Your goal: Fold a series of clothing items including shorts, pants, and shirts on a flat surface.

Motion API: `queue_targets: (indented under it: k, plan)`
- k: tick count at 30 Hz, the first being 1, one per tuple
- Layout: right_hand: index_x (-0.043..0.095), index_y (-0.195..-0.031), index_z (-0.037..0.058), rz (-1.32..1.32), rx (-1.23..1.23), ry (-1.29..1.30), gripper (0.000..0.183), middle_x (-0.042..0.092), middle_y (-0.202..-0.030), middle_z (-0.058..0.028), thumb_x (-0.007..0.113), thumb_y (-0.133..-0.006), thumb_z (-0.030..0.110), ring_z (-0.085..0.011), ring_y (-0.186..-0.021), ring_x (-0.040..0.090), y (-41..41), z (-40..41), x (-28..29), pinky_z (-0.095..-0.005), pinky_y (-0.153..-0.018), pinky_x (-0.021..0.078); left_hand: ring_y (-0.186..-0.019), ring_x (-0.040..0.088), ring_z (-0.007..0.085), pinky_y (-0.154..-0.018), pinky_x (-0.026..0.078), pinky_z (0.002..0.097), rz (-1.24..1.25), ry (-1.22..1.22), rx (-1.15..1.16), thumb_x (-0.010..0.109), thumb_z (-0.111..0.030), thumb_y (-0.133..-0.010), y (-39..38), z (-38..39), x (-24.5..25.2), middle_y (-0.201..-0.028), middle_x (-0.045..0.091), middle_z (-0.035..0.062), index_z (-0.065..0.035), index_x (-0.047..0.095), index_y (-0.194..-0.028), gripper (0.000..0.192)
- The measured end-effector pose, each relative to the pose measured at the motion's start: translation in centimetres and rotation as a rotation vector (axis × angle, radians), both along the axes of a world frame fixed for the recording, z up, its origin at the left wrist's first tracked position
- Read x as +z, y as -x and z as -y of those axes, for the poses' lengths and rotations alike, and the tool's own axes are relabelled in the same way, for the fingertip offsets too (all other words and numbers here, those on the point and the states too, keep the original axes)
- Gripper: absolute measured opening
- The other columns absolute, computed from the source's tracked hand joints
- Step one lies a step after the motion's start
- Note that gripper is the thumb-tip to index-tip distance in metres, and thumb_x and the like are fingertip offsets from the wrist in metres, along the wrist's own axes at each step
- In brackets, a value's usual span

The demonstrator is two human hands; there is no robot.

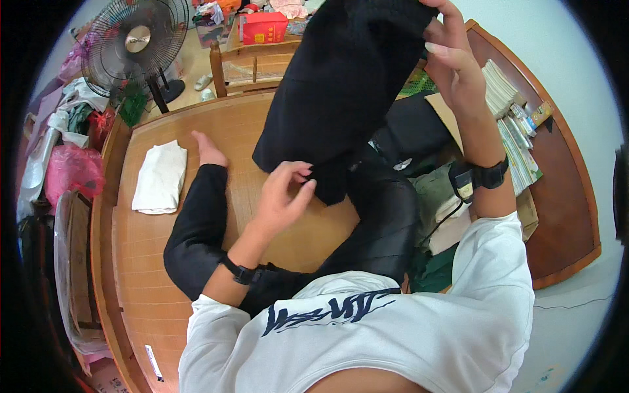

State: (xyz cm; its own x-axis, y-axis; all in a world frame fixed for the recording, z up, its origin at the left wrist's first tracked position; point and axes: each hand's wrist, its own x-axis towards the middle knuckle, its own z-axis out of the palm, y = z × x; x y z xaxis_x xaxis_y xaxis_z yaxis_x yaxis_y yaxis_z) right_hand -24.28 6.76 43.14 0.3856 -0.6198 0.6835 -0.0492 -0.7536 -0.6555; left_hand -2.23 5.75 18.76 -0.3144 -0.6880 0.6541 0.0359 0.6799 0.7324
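Note:
A black cloth garment (339, 93) hangs spread in front of me, its lower edge above the mat between my legs. At its upper right corner my right hand (449, 59) is raised and pinches the fabric between fingers and thumb. My left hand (290, 194) is at the lower hem, fingers curled by a dark flap of the cloth; whether it grips the fabric is hard to tell. A folded white cloth (159, 178) lies on the mat to the left, beside my bare foot.
I sit on a bed with a woven mat (157, 265) and wooden rim. Piled clothes (442, 211) lie at the right, near stacked books (516, 147) on the headboard. A standing fan (137, 39) and a wooden chair (255, 69) are beyond the bed; a pink plastic bag (73, 172) is at left.

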Motion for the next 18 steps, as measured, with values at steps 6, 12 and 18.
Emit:
queue_targets:
  k: [6,12,18]
  plan:
    - [0.036,-0.119,0.0032,-0.105,-0.096,0.203,0.042,0.047,-0.111,-0.0099,0.047,-0.079,-0.001,-0.0169,-0.105,0.045,-3.3,-4.0,0.5,-0.0291,-0.092,0.0343,-0.07,0.059,0.0191,-0.069,0.046,0.0305,0.026,0.197,0.148,0.069,-0.005,-0.072,0.9,-0.8,1.1,-0.08,0.061,0.005,-0.005,0.058,-0.094,0.025]
    - [0.034,-0.12,0.0016,-0.441,-0.218,0.772,0.058,0.045,-0.114,-0.0122,0.062,-0.071,-0.01,-0.0194,-0.105,0.05,-3.2,-6.8,-0.1,-0.0288,-0.092,0.0378,-0.102,0.049,0.0377,-0.086,0.04,0.0406,0.065,0.398,0.526,0.082,-0.035,-0.052,0.4,-2.0,3.2,-0.108,0.052,0.0209,0.0035,0.051,-0.109,0.076]
    - [0.048,-0.106,0.0017,-0.432,-0.304,0.884,0.041,0.057,-0.1,-0.0125,0.061,-0.069,-0.011,-0.0215,-0.091,0.059,-4.1,-8.8,-0.2,-0.029,-0.085,0.0445,-0.113,0.039,0.042,-0.096,0.031,0.0445,0.051,0.341,0.311,0.082,-0.043,-0.051,1.9,-4.2,5.9,-0.124,0.037,0.0259,0.005,0.029,-0.126,0.104]
